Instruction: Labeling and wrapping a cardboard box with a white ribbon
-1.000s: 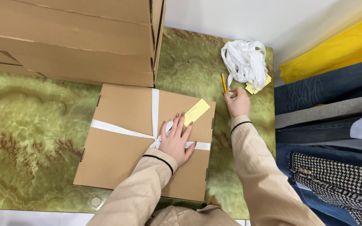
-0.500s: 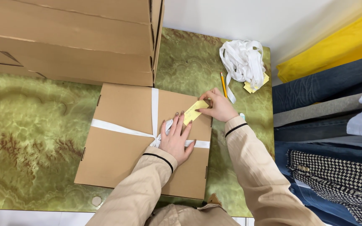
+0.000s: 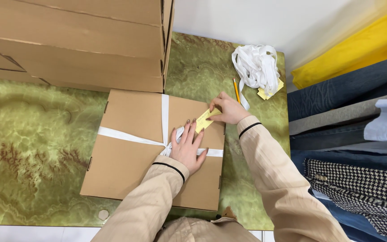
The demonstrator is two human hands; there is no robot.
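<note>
On green table, right hand [image 3: 227, 109] pinches yellow note [image 3: 204, 121] atop box [image 3: 131, 157].

Yellow note [image 3: 204, 121] on ribbon-tied cardboard box [image 3: 131, 161].

Tied box [image 3: 135, 157] on the table [image 3: 32, 143], box stack [image 3: 77, 45] behind, ribbon heap [image 3: 256, 67] and pencil [image 3: 236, 89] rightward.
</note>
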